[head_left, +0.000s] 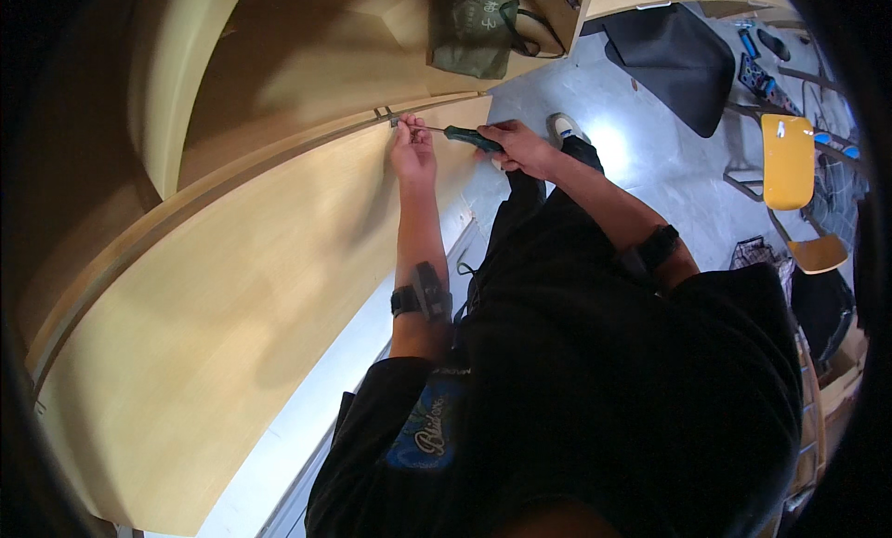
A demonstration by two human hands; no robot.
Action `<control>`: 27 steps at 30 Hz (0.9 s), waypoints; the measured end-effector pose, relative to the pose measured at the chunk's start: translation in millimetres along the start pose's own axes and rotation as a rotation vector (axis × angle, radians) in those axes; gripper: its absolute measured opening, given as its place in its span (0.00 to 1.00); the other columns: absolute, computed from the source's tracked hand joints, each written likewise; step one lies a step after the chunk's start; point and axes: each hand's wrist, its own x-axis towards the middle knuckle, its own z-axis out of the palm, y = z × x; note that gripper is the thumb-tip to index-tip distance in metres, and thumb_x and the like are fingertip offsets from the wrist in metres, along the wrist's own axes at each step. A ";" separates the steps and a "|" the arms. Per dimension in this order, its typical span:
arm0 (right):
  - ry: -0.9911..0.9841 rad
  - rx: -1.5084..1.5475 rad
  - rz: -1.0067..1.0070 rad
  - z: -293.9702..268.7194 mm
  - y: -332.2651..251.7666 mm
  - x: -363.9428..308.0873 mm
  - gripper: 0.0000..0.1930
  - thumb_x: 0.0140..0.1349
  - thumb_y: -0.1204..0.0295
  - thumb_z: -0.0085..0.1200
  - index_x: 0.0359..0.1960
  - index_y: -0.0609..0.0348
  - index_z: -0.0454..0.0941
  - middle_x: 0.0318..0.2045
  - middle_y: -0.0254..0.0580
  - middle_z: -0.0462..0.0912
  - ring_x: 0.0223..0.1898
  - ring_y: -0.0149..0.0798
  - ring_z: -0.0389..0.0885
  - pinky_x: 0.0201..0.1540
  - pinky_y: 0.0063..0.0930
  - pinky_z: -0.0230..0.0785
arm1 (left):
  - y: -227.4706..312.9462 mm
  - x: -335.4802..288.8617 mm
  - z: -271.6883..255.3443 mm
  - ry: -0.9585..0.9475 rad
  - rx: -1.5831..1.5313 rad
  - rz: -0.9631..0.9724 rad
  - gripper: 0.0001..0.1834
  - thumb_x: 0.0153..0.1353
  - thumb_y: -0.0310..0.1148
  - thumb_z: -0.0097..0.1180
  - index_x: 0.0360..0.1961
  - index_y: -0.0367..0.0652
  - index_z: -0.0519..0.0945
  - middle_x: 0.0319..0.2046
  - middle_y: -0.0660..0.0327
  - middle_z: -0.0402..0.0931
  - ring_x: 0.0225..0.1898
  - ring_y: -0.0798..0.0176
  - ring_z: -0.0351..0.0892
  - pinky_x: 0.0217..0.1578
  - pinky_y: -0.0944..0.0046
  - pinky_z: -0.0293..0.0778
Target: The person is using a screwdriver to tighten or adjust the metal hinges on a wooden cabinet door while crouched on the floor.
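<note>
My right hand point(520, 148) is wrapped round the dark green handle of a screwdriver point(463, 137). Its thin shaft points left, toward a small metal hinge point(382, 115) at the edge of a light wooden door panel point(232, 259). At the screwdriver's tip, my left hand point(414, 148) has its fingertips pinched together, close against the hinge. Whatever lies between those fingertips is too small to make out. The panel stands swung out from a wooden cabinet point(307, 64).
A dark green cloth bag point(469, 32) sits upper centre beside the cabinet. To the right are a black panel-like object point(678, 64), a yellow chair point(788, 162) and a wire basket point(751, 253) on the pale floor. My shoe point(563, 127) is close to my right hand.
</note>
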 end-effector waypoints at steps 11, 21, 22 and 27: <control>0.299 -0.910 -0.784 24.0 5.5 -10.8 0.11 0.56 0.72 0.52 0.40 0.62 0.76 0.24 0.34 0.78 0.21 0.28 0.73 0.25 0.22 0.67 | -3.5 -2.4 4.7 0.013 -0.138 -0.035 0.10 0.63 0.35 0.45 0.38 0.40 0.72 0.34 0.65 0.73 0.35 0.70 0.71 0.31 0.75 0.68; 0.335 -0.953 -0.733 12.7 -5.2 9.6 0.14 0.55 0.68 0.51 0.40 0.65 0.75 0.26 0.45 0.79 0.26 0.37 0.76 0.34 0.26 0.68 | -4.4 0.7 2.1 -0.035 -0.172 -0.019 0.11 0.63 0.35 0.44 0.41 0.39 0.71 0.39 0.60 0.74 0.45 0.65 0.72 0.37 0.72 0.73; 0.340 -1.074 -0.891 11.9 -6.2 9.7 0.13 0.56 0.70 0.50 0.40 0.67 0.74 0.26 0.45 0.79 0.27 0.37 0.76 0.36 0.26 0.68 | -4.5 -0.3 4.5 0.018 -0.169 -0.024 0.11 0.63 0.35 0.44 0.41 0.39 0.71 0.40 0.60 0.74 0.45 0.64 0.71 0.38 0.72 0.73; 0.343 -0.803 -0.441 24.9 -24.0 4.7 0.16 0.50 0.67 0.54 0.41 0.58 0.76 0.25 0.49 0.79 0.28 0.44 0.78 0.34 0.29 0.69 | -0.3 -0.3 3.5 0.046 -0.160 -0.026 0.11 0.63 0.33 0.43 0.42 0.38 0.71 0.40 0.60 0.73 0.45 0.63 0.71 0.39 0.71 0.73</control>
